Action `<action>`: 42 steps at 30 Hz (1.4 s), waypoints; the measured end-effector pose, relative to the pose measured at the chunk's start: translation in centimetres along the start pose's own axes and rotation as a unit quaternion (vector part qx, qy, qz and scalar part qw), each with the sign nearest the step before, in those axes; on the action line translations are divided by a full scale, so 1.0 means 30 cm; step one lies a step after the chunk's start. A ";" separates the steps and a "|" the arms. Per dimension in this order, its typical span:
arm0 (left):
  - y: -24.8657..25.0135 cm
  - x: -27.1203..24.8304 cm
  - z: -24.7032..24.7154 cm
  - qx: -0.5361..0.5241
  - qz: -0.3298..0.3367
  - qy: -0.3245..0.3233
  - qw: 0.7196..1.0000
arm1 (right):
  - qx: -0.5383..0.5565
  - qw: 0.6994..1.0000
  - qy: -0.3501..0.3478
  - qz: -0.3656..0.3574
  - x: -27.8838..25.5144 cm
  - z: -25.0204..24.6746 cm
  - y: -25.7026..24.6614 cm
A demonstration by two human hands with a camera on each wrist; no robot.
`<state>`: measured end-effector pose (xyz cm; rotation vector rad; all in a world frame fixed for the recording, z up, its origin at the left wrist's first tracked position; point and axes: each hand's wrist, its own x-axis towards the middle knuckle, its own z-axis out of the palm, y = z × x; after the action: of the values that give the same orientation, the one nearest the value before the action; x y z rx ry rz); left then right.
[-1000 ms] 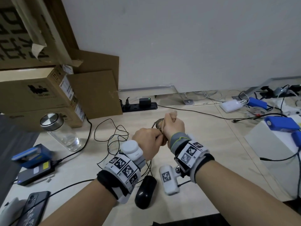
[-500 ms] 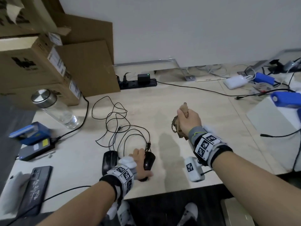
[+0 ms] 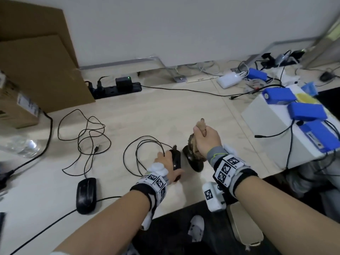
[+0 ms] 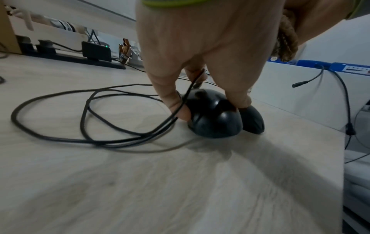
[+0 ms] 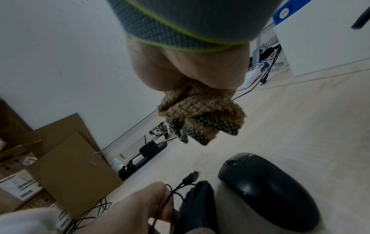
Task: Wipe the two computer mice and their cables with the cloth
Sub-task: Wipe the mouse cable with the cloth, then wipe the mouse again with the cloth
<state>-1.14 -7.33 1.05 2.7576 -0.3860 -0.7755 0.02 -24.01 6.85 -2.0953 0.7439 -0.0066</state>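
Observation:
My left hand (image 3: 166, 160) grips a black mouse (image 3: 177, 159) between thumb and fingers (image 4: 208, 102), and the mouse is tipped on its side on the table. Its black cable (image 4: 84, 141) lies in loops to the left, with the plug by my fingers. My right hand (image 3: 206, 138) is a fist round a bunched tan cloth (image 3: 193, 146), whose end hangs down (image 5: 200, 114) just above a second black mouse (image 3: 195, 162) lying flat beside the held one (image 5: 268, 188). A third black mouse (image 3: 86, 195) lies at the front left.
A tangled thin cable (image 3: 86, 129) lies left of centre. A black power strip (image 3: 117, 88) and cardboard boxes (image 3: 36, 70) stand at the back left. A white box (image 3: 266, 126) with blue packs (image 3: 305, 111) is on the right. The table's front edge is close below my hands.
My hands, joined in the air a second ago, separated. The left went down onto a mouse and has since brought it beside the right, which lowered the cloth over the second mouse.

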 end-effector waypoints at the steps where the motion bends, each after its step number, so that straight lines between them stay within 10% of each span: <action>1: 0.014 0.007 -0.001 0.008 -0.006 -0.011 1.000 | -0.002 1.000 0.004 0.003 0.000 -0.010 0.008; 10: -0.123 0.021 -0.024 -0.145 -0.011 0.080 0.986 | 0.013 1.000 -0.025 0.013 -0.015 0.021 -0.015; 19: -0.625 -0.109 -0.140 -0.214 -0.158 0.255 0.930 | 0.102 0.981 -0.165 0.019 -0.090 0.288 -0.178; 35: -0.780 -0.286 0.017 -0.156 -0.324 0.089 0.929 | 0.380 0.872 -0.218 0.216 -0.218 0.457 -0.263; 42: -0.659 -0.230 -0.184 -0.383 -0.186 0.185 0.886 | 0.399 0.865 -0.213 0.216 -0.207 0.420 -0.282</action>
<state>-0.21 14.23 2.77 2.1393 0.4543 -0.3338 2.60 -7.83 7.16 -1.0564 0.7478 0.3322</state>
